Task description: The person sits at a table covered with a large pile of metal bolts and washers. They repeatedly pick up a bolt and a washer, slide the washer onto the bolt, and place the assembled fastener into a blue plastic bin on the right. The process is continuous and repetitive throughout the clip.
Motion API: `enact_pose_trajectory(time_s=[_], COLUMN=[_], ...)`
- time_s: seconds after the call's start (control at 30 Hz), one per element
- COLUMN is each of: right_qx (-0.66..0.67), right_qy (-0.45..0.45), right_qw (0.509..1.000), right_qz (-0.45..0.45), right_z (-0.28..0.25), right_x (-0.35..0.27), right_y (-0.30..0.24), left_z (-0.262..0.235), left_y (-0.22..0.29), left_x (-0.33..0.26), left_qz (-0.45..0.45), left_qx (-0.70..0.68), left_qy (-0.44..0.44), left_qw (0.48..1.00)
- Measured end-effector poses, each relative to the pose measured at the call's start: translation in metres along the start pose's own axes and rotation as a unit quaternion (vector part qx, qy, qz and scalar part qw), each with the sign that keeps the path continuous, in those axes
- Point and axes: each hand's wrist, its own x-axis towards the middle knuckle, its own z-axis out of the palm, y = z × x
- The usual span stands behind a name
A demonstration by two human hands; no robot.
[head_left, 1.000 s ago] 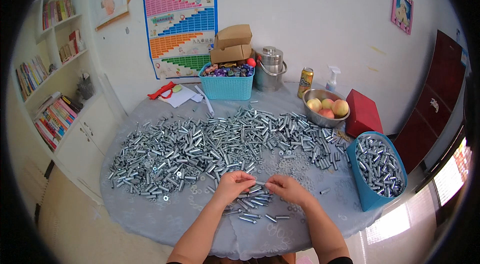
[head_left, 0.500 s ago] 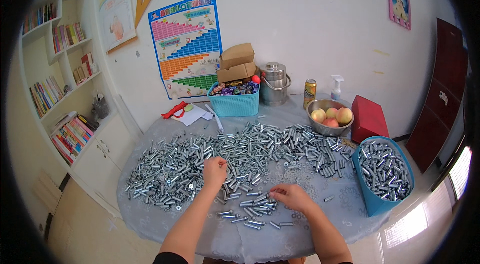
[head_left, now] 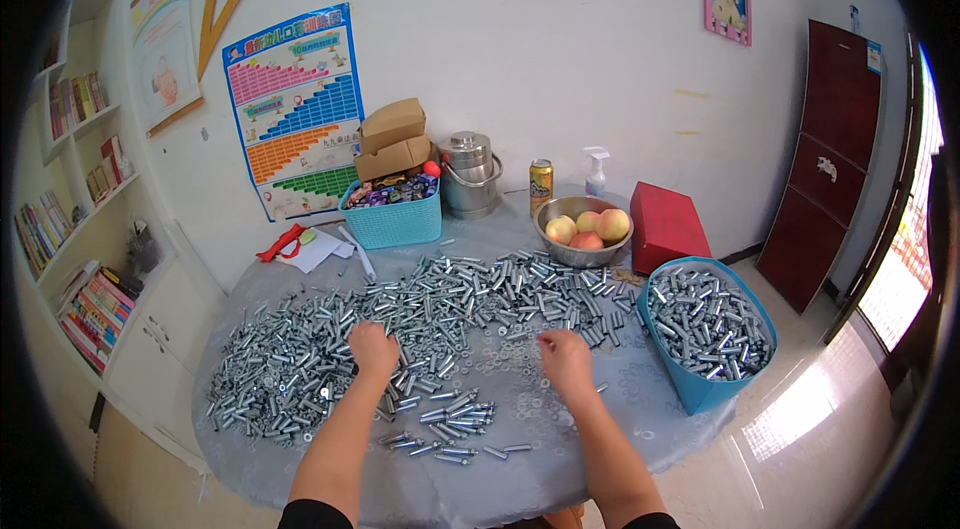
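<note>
A wide heap of silvery metal sleeves, bolts and washers (head_left: 300, 359) covers the middle and left of the table. At the heap's near edge is my left hand (head_left: 373, 351), its fingers curled closed; what they hold is hidden. My right hand (head_left: 566, 362) is pinched just above the tabletop, over loose flat washers (head_left: 515, 354); anything between its fingertips is too small to make out. Nearer to me, between my forearms, lies a small group of sleeved anchor bolts (head_left: 458, 416), apart from both hands.
A blue bin (head_left: 690, 379) full of metal sleeves or bolts stands at the table's right edge. Along the back are a turquoise basket (head_left: 395, 226), a steel pot (head_left: 470, 174), a can (head_left: 541, 184), a spray bottle (head_left: 596, 172), a fruit bowl (head_left: 580, 254) and a red box (head_left: 665, 224).
My view has turned to the right. My right hand has left the small group of anchor bolts and moved right and farther out, over the washers. My left hand stays at the heap.
</note>
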Motion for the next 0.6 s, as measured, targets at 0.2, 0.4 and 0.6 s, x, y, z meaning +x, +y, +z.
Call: enact_pose_trajectory(time_s=[0.2,0.4,0.6], right_qx=[-0.110,-0.162,-0.153], right_qy=[0.071,0.036,0.031], right_qw=[0.989,0.986,0.988], right_qz=[0.066,0.018,0.009], right_z=[-0.015,-0.003,0.002], right_x=[0.009,0.006,0.007], right_y=[0.034,0.043,0.041], left_z=[0.014,0.009,-0.010], left_y=[-0.006,-0.013,-0.004], left_x=[0.005,-0.005,-0.033], left_qz=[-0.029,-0.011,-0.042], left_qx=[-0.029,-0.184,-0.437], left_qy=[0.008,0.066,0.011], left_qw=[0.999,0.981,0.898])
